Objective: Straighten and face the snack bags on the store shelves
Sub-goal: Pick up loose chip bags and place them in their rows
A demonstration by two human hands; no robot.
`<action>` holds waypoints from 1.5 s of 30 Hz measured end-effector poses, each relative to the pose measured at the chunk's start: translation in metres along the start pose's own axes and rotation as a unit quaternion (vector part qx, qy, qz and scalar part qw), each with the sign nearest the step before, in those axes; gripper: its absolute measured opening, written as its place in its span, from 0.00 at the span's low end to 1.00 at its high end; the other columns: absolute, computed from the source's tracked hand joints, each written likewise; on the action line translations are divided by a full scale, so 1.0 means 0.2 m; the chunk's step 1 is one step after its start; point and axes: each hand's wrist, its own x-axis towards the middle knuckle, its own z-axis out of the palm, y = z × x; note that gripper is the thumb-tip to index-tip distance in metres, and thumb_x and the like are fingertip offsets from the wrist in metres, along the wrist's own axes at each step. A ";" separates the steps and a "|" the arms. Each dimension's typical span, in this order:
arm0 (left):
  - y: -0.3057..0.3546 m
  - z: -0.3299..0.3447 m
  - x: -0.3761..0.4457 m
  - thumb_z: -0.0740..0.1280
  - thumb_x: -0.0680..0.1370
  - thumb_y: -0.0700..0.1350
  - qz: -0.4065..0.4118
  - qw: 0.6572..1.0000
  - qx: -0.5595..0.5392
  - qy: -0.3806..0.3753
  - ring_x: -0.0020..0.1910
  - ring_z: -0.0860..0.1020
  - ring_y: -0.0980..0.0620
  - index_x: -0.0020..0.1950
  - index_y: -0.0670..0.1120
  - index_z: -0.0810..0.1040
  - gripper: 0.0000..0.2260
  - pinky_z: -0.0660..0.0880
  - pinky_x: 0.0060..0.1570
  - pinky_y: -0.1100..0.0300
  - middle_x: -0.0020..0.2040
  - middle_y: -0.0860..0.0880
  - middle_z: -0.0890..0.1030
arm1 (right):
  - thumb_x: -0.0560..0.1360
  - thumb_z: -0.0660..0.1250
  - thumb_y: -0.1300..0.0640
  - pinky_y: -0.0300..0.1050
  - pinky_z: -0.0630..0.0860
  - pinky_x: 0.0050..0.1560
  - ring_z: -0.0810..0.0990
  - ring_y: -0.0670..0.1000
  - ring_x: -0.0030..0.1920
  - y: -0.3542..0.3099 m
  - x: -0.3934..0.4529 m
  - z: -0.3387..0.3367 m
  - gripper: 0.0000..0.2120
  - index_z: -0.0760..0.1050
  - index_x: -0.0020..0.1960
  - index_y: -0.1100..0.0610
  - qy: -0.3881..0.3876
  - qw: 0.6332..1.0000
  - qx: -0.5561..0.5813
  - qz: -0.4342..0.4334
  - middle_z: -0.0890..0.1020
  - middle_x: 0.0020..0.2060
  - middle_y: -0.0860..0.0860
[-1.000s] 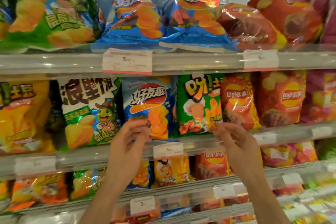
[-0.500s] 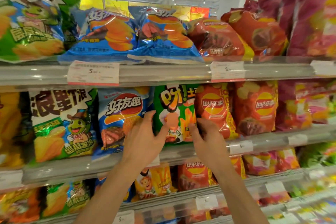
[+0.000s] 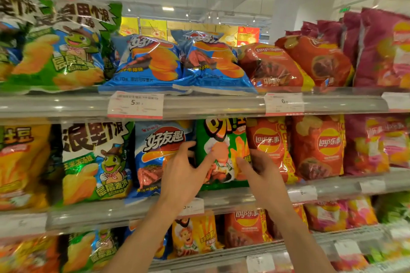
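A green snack bag (image 3: pixel 222 137) stands upright on the middle shelf (image 3: pixel 106 214), between a blue chip bag (image 3: pixel 159 139) and a red Lay's bag (image 3: pixel 269 139). My left hand (image 3: pixel 184 175) holds the green bag's left edge, thumb across its front and fingers reaching into the gap beside the blue bag. My right hand (image 3: pixel 263 173) holds the bag's right edge, thumb on the front and fingers curled behind it, against the red Lay's bag.
On the upper shelf (image 3: pixel 210 106) two blue bags (image 3: pixel 150 62) (image 3: pixel 214 62) lie tilted back, with red bags (image 3: pixel 273 68) to their right and a large green bag (image 3: pixel 62 51) to the left. Lower shelves hold more bags. Price tags (image 3: pixel 135 104) hang on the rails.
Both hands rose from the shelf's front rail and closed in on the sides of the green bag. The view shifted upward and closer to the shelves.
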 end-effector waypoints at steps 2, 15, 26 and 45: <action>0.00 -0.02 0.00 0.63 0.68 0.73 -0.009 1.000 -0.022 -0.001 0.43 0.80 0.61 0.71 0.49 0.73 0.39 0.80 0.43 0.57 0.44 0.63 0.77 | 0.76 0.71 0.43 0.39 0.81 0.52 0.83 0.38 0.51 -0.04 -0.01 -0.02 0.23 0.75 0.68 0.51 -0.014 1.000 0.004 0.008 0.85 0.52 0.42; -0.12 -0.10 -0.17 0.74 0.73 0.59 -0.040 0.986 -0.137 -0.089 0.50 0.79 0.66 0.58 0.60 0.73 0.17 0.76 0.47 0.69 0.52 0.60 0.81 | 0.68 0.68 0.33 0.43 0.78 0.56 0.82 0.39 0.55 -0.03 -0.17 -0.06 0.24 0.78 0.62 0.39 -0.183 0.974 0.052 0.123 0.85 0.53 0.36; -0.24 -0.30 -0.28 0.72 0.68 0.63 -0.080 0.974 -0.196 -0.086 0.52 0.81 0.62 0.65 0.55 0.73 0.28 0.76 0.49 0.68 0.53 0.59 0.83 | 0.72 0.68 0.35 0.42 0.75 0.60 0.80 0.36 0.57 -0.10 -0.28 0.12 0.22 0.76 0.64 0.38 -0.203 0.974 0.034 0.090 0.84 0.55 0.35; -0.97 -1.57 -0.50 0.72 0.66 0.68 -0.109 0.974 -0.165 -0.112 0.52 0.79 0.70 0.68 0.62 0.71 0.31 0.80 0.53 0.63 0.54 0.69 0.81 | 0.59 0.69 0.27 0.49 0.75 0.66 0.78 0.42 0.60 -0.63 -0.89 1.32 0.35 0.69 0.63 0.36 -0.192 0.972 0.008 0.134 0.77 0.58 0.34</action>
